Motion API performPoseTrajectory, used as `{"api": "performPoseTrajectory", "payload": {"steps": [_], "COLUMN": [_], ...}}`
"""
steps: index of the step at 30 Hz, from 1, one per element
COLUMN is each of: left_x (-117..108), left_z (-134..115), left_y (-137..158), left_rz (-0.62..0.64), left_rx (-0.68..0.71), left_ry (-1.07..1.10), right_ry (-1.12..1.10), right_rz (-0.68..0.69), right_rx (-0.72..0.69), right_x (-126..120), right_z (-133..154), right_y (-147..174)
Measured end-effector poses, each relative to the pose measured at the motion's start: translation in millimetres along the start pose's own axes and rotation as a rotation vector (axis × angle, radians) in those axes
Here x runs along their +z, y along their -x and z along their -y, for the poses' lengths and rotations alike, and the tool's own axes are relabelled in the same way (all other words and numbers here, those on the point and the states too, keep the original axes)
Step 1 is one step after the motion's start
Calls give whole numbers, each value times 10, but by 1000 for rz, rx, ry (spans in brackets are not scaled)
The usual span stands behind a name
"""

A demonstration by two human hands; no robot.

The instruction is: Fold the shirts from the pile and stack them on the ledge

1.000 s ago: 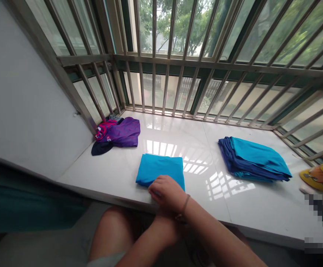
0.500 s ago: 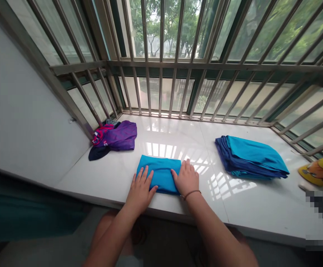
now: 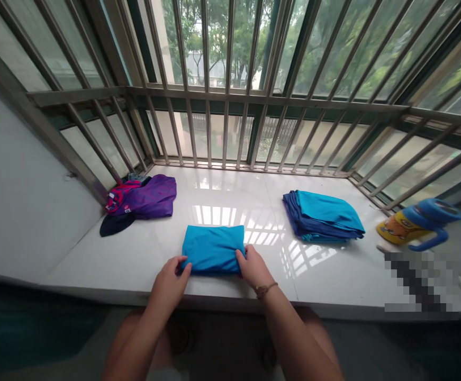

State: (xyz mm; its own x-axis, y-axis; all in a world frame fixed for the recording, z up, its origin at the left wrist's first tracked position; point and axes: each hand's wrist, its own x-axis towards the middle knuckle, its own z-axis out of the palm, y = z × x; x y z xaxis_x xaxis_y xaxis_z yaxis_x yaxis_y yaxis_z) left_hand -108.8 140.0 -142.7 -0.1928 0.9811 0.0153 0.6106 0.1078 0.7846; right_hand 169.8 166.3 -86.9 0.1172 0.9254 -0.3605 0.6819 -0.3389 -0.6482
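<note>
A bright blue folded cloth (image 3: 213, 247) lies flat in a neat rectangle on the glossy white sill, near its front edge. My left hand (image 3: 167, 283) pinches its lower left corner between thumb and fingers. At the right end, my right hand (image 3: 255, 268) grips the side, thumb on top and the other fingers mostly hidden beyond the edge. To the right sits a stack of folded blue and navy cloths (image 3: 325, 214), apart from both hands.
At the left, a purple and pink garment (image 3: 154, 196) lies with a dark cap-like brim (image 3: 115, 225). A yellow and blue handled bottle (image 3: 408, 223) rests on its side at the right. Metal bars (image 3: 225, 132) run along the white sill's (image 3: 222, 182) back; a blurred-out patch covers something front right.
My hands went from lying flat on the blue cloth to gripping its left and right ends. The camera view has turned right, bringing more of the bottle into sight.
</note>
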Motion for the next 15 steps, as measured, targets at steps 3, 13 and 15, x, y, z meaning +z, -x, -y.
{"api": "performPoseTrajectory", "payload": {"steps": [3,13,15], "left_x": [43,722,808], "left_z": [-124,-235,-359], "left_y": [316,1399,1345], "left_rz": [174,518,550], "left_rx": [-12,-747,-718], "left_ry": [85,883,945], "right_ry": [-287,-605,-609], "right_rz": [-28,-122,-104], "right_rx": [112,249,264], "right_x": [-98,-267,-300], "right_z": [-377,-1617,-1649], "right_y": [148,750,803]}}
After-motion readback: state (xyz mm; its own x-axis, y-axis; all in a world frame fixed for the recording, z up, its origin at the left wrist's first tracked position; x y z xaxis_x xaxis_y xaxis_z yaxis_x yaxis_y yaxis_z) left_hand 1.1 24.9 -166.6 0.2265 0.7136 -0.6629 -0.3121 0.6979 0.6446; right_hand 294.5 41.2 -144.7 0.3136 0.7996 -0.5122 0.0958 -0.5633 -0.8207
